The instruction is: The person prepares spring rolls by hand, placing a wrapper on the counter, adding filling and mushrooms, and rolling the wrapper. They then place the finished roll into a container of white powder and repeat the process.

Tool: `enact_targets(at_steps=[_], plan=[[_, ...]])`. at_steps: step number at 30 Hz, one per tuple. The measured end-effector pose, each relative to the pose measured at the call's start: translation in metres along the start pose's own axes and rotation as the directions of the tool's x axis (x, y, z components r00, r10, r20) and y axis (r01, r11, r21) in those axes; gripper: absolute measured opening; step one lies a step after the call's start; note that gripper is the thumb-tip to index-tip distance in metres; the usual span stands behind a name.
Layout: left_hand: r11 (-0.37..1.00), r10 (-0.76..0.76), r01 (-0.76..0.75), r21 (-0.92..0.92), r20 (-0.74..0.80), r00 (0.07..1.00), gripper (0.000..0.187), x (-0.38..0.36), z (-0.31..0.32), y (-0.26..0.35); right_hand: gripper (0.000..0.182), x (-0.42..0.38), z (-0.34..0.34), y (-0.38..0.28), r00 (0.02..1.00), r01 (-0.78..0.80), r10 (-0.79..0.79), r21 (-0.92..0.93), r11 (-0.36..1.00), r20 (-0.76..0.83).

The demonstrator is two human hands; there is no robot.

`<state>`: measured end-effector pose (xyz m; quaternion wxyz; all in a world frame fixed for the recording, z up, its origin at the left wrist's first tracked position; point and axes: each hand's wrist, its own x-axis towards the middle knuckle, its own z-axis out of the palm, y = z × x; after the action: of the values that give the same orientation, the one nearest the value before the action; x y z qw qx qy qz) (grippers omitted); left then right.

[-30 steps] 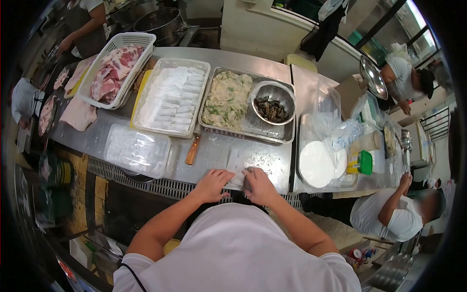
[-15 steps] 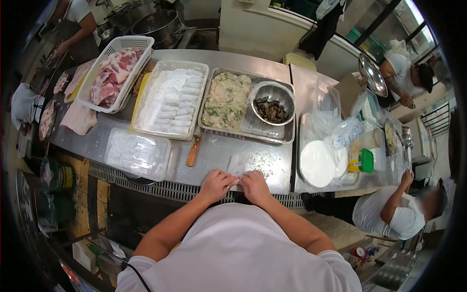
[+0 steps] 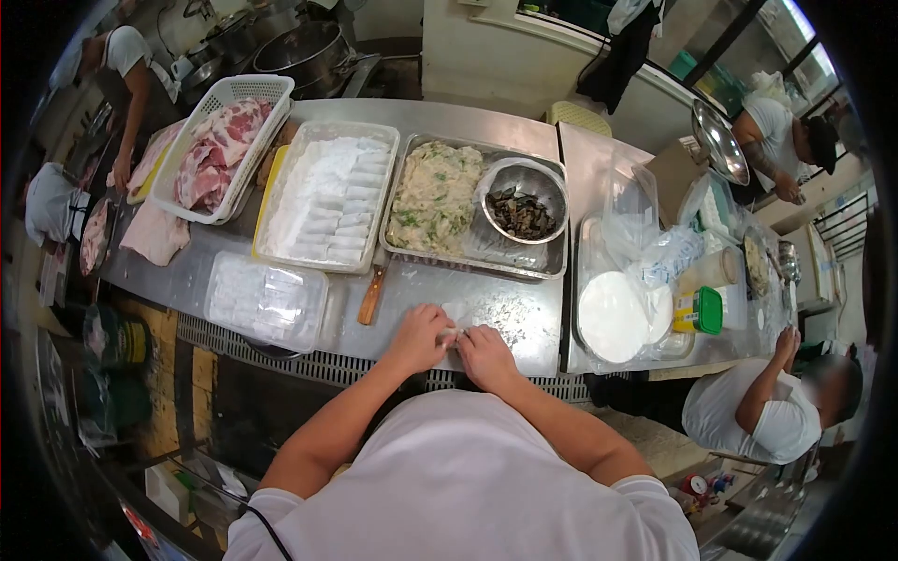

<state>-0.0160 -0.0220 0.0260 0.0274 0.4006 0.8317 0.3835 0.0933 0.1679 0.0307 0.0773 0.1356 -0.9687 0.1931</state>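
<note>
My left hand [image 3: 421, 338] and my right hand [image 3: 485, 356] meet at the front edge of the steel table [image 3: 524, 327]. Between their closed fingers is a small pale roll [image 3: 451, 338], partly covered. Some of a whitish wrapper [image 3: 456, 310] shows flat behind the fingertips. Left of my hands lies a knife with a wooden handle [image 3: 370, 297]. Beyond it, a white tray [image 3: 267, 220] holds white powder and rows of pale rolls. A metal tray [image 3: 477, 266] holds greenish-white filling and a steel bowl [image 3: 558, 201] of dark pieces.
A lidded clear box [image 3: 267, 301] sits front left. Behind it are a meat basket [image 3: 159, 182] and a meat slab [image 3: 155, 233]. At right lie round white wrappers [image 3: 611, 316] and a green-lidded tub [image 3: 699, 310]. Co-workers stand at the left and right [image 3: 748, 407].
My left hand has moved slightly up and away from me, and the wrapper between my hands looks more rolled up. The upper-left co-worker's arm has reached lower, toward the meat.
</note>
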Motion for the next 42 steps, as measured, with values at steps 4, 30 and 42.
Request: enact_targets(at_steps=[4,30,42], plan=[[0.993,0.116,-0.114,-0.028,0.101,0.988,0.028,-0.013,-0.008,-0.005,0.027,0.005,-0.002,0.004,1.000,0.011,-0.010,-0.022,1.000,0.017],[0.987,0.135,-0.131,0.090,-0.043,0.990,0.038,-0.015,0.010,-0.016,0.054,0.086,-0.092,0.130,0.842,-0.535,0.535,-0.024,0.844,0.071],[0.988,0.112,-0.105,0.116,-0.054,0.992,0.038,-0.017,0.012,-0.015,0.062,0.163,-0.073,0.069,0.638,-0.690,0.444,0.211,0.693,0.629]])
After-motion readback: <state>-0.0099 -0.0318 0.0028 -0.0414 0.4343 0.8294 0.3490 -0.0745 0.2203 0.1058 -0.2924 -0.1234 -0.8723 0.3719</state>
